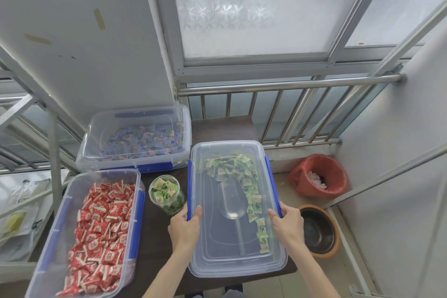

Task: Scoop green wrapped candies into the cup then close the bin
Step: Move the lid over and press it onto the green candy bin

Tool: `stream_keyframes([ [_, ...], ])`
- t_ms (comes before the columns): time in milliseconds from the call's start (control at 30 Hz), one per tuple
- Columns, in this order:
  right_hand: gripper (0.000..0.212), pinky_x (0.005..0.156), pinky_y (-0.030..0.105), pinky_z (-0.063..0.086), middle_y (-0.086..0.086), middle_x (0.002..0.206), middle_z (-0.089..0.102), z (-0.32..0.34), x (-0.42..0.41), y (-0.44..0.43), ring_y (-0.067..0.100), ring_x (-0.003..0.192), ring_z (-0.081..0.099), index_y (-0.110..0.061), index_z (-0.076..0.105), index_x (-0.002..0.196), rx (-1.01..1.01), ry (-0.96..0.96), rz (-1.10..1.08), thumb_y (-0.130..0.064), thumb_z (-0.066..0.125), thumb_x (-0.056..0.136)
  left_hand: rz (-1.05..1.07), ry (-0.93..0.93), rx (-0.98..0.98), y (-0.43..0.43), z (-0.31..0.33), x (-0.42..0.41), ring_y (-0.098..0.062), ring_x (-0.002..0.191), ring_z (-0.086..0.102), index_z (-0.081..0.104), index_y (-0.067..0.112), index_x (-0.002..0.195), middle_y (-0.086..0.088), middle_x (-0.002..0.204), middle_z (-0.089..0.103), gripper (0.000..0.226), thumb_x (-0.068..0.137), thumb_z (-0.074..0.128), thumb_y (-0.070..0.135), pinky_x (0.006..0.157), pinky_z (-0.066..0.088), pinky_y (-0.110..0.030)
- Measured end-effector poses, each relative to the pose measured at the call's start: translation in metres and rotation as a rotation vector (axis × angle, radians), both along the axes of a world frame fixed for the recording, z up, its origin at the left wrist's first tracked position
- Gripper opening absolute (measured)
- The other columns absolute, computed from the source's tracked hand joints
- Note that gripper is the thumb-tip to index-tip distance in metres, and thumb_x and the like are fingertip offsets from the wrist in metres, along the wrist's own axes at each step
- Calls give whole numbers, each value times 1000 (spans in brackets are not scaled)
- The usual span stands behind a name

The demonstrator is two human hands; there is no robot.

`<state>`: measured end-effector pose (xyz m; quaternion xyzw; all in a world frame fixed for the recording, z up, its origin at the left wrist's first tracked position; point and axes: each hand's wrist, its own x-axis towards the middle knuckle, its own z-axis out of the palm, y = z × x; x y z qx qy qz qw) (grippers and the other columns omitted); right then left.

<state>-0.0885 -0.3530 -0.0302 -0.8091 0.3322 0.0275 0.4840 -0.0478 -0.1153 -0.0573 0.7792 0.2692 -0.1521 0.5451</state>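
I see the lid (232,237) on the bin (278,266); left hand (185,226) and right hand (287,224) each pinch a blue side clip. Cup (166,195) holds green candies.

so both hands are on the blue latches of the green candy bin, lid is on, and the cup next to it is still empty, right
Not quite: the cup is not empty. The head view shows it filled with green wrapped candies. The rest holds: the left hand and right hand are on the blue latches, and the clear lid sits on the green candy bin.
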Motion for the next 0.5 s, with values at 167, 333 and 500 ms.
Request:
stream_keyframes([
  [167,64,90,33,50,11,128,63,-2,8,-28,19,103,63,-5,52,135,119,110,73,-22,80,80,-62,13,-80,13,-3,8,-26,130,57,44,15,147,-9,143,58,75,84,76,41,108,46,-49],
  [333,71,95,17,49,-1,143,53,-6,1,-25,4,119,57,-19,41,149,140,-2,166,-21,74,86,-115,-106,-74,9,1,9,-21,144,39,37,28,153,4,154,42,72,90,72,28,117,34,-47],
  [500,58,109,39,42,7,136,61,-4,0,-12,23,130,54,-7,61,134,23,33,107,-34,74,84,-100,-131,-23,1,4,1,-23,148,33,41,28,151,1,157,42,62,94,65,32,119,30,-44],
])
